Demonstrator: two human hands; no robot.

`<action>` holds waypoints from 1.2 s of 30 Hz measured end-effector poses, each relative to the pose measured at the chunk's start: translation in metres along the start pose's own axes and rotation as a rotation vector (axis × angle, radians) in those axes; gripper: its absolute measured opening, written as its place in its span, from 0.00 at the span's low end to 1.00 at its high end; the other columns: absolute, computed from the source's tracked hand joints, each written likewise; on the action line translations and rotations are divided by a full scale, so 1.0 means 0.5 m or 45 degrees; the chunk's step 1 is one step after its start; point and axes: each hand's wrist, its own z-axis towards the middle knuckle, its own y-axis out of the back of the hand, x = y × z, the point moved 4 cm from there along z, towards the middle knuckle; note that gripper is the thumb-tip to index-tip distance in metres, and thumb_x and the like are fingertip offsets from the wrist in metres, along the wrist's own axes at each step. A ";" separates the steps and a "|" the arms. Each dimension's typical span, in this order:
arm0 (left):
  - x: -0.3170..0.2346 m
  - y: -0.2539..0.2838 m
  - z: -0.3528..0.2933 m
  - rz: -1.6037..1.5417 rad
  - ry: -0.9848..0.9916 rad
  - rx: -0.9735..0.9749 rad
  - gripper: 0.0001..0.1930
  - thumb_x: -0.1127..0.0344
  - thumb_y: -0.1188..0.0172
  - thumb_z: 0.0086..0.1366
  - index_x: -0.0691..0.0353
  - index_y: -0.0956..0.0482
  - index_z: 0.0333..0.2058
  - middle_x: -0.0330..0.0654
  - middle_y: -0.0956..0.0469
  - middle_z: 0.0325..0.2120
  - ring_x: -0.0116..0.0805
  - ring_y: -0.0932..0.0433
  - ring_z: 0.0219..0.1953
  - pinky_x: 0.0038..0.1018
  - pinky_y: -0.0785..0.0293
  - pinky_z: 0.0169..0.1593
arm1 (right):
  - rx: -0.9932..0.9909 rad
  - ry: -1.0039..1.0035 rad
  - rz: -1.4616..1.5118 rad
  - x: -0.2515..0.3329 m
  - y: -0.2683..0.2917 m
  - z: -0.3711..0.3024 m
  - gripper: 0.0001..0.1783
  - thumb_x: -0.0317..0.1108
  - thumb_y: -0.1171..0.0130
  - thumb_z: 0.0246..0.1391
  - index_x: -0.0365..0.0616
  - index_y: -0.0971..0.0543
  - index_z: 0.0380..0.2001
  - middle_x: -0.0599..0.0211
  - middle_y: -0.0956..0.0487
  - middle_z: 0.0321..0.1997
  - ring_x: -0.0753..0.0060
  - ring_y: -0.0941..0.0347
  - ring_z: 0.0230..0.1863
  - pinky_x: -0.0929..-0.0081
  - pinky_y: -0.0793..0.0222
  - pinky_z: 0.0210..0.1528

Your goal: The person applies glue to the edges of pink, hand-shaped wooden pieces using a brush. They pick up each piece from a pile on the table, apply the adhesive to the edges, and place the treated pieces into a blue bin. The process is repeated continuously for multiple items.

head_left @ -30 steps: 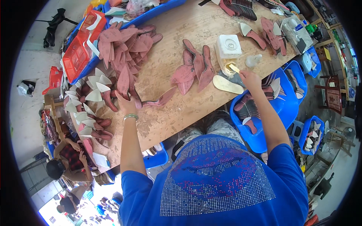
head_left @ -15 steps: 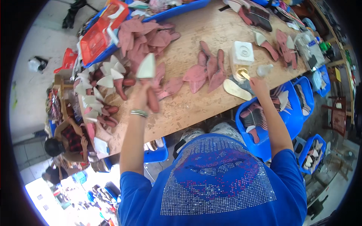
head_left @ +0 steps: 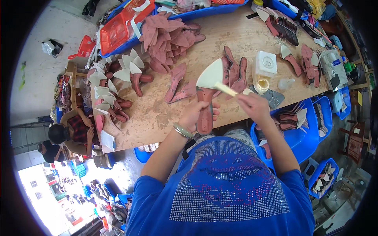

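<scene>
Wooden workbench (head_left: 232, 35), cluttered workshop. One insole (head_left: 205, 104) with white tip, centre, gripped by left hand (head_left: 195, 115). One brush (head_left: 225, 89) pinched in right hand (head_left: 254, 107). Two glue tubs (head_left: 265, 65) at 2 o'clock. Insole heap (head_left: 167, 37) at 11 o'clock.

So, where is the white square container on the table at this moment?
In the head view, the white square container stands on the wooden table, on the person's right side, just beyond the right hand and next to the pink insoles.

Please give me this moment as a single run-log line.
left hand: holds reddish insole | right hand: brush on insole | wooden table
</scene>
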 end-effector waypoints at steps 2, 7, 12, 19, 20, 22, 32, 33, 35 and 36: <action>0.001 -0.004 -0.003 0.023 0.010 0.005 0.17 0.65 0.53 0.67 0.67 0.33 0.52 0.46 0.22 0.37 0.37 0.20 0.33 0.33 0.20 0.38 | 0.008 0.098 -0.113 0.004 -0.011 0.026 0.10 0.32 0.36 0.51 0.48 0.17 0.38 0.62 0.19 0.30 0.59 0.21 0.31 0.67 0.26 0.30; -0.002 -0.004 -0.020 -0.074 -0.009 -0.059 0.14 0.66 0.52 0.66 0.66 0.31 0.48 0.45 0.22 0.33 0.34 0.22 0.29 0.31 0.21 0.35 | -0.245 0.025 -0.043 -0.064 -0.018 0.099 0.09 0.32 0.37 0.53 0.46 0.17 0.39 0.60 0.20 0.30 0.59 0.23 0.29 0.68 0.29 0.29; 0.003 0.005 -0.021 -0.071 -0.013 -0.058 0.14 0.65 0.52 0.66 0.66 0.30 0.47 0.45 0.22 0.32 0.34 0.22 0.28 0.31 0.22 0.34 | 0.193 0.352 -0.106 0.079 -0.063 0.075 0.11 0.31 0.35 0.52 0.48 0.16 0.40 0.61 0.19 0.30 0.59 0.24 0.28 0.67 0.30 0.27; -0.008 0.002 -0.035 -0.096 -0.037 -0.168 0.14 0.65 0.53 0.66 0.66 0.30 0.46 0.45 0.22 0.31 0.36 0.23 0.27 0.33 0.22 0.34 | -0.223 0.057 0.008 -0.008 -0.027 0.143 0.12 0.33 0.37 0.51 0.52 0.18 0.41 0.65 0.20 0.30 0.60 0.23 0.28 0.65 0.28 0.29; -0.007 0.003 -0.031 -0.094 -0.052 -0.162 0.14 0.64 0.53 0.67 0.66 0.30 0.46 0.45 0.23 0.31 0.36 0.23 0.27 0.33 0.22 0.34 | -0.101 0.159 -0.013 0.027 -0.034 0.129 0.12 0.32 0.37 0.51 0.52 0.18 0.41 0.63 0.20 0.30 0.59 0.23 0.29 0.65 0.28 0.29; -0.005 0.003 -0.018 -0.077 -0.073 -0.135 0.15 0.63 0.54 0.67 0.66 0.30 0.46 0.44 0.23 0.31 0.36 0.23 0.27 0.33 0.22 0.35 | 0.132 0.348 -0.064 0.094 -0.053 0.096 0.12 0.32 0.38 0.52 0.50 0.18 0.42 0.60 0.20 0.30 0.57 0.23 0.29 0.64 0.28 0.29; -0.014 -0.033 0.005 -0.318 -0.088 -0.066 0.19 0.56 0.58 0.69 0.66 0.31 0.47 0.46 0.24 0.31 0.38 0.23 0.28 0.35 0.23 0.35 | -0.145 0.188 -0.105 0.007 -0.021 0.079 0.14 0.35 0.36 0.50 0.54 0.17 0.42 0.64 0.24 0.25 0.59 0.24 0.26 0.63 0.29 0.26; -0.017 -0.039 0.006 -0.332 -0.105 -0.080 0.20 0.54 0.59 0.69 0.67 0.31 0.45 0.47 0.24 0.31 0.39 0.24 0.28 0.36 0.23 0.35 | -0.032 0.230 -0.130 0.029 -0.031 0.058 0.14 0.35 0.36 0.50 0.53 0.17 0.42 0.64 0.24 0.24 0.60 0.25 0.25 0.63 0.29 0.26; -0.018 -0.041 0.006 -0.342 -0.119 -0.095 0.22 0.52 0.60 0.69 0.67 0.31 0.46 0.48 0.24 0.31 0.39 0.24 0.28 0.35 0.23 0.34 | -0.009 0.205 -0.190 0.016 -0.024 0.041 0.12 0.36 0.36 0.50 0.53 0.16 0.41 0.65 0.24 0.24 0.61 0.25 0.23 0.65 0.30 0.24; -0.024 -0.039 0.001 -0.337 -0.122 -0.095 0.23 0.50 0.60 0.70 0.66 0.33 0.49 0.48 0.24 0.32 0.38 0.23 0.28 0.35 0.23 0.34 | -0.017 0.133 -0.254 -0.025 -0.007 0.031 0.12 0.36 0.36 0.50 0.53 0.16 0.40 0.64 0.23 0.24 0.60 0.24 0.24 0.65 0.29 0.25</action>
